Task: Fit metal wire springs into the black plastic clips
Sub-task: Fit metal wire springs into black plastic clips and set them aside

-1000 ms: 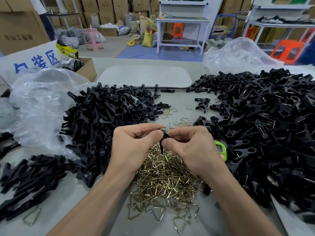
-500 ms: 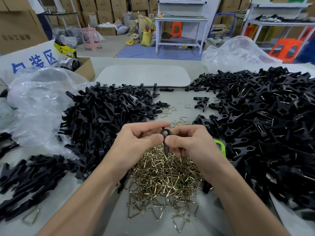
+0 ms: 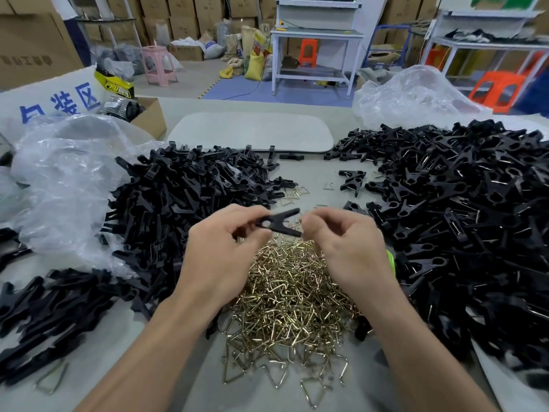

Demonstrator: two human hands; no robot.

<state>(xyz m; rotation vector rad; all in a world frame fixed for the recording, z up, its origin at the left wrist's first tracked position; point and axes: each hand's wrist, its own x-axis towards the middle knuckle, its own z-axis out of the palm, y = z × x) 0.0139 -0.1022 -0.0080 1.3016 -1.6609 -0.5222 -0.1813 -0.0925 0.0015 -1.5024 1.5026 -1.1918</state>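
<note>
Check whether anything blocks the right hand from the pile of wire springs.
Nothing visible does. The right hand hovers above the wire springs, which lie uncovered directly beneath it. The black clip, gripped by the left hand, sits level with the fingers, not below them.

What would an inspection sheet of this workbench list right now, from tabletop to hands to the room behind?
Surface: grey table, mostly covered.
Job's things: black clip held above the brass-coloured spring pile; clip-part heap on the left; bigger clip heap on the right, some showing wire.
Clutter: clear plastic bags, grey board, cardboard box, green item half hidden.
Grippers: left hand pinches the clip; right hand curled at its other end, grip unclear.
Cables: thin cable on the far floor.
Surroundings: stacked cartons, white bench, pink stool, orange stool.
</note>
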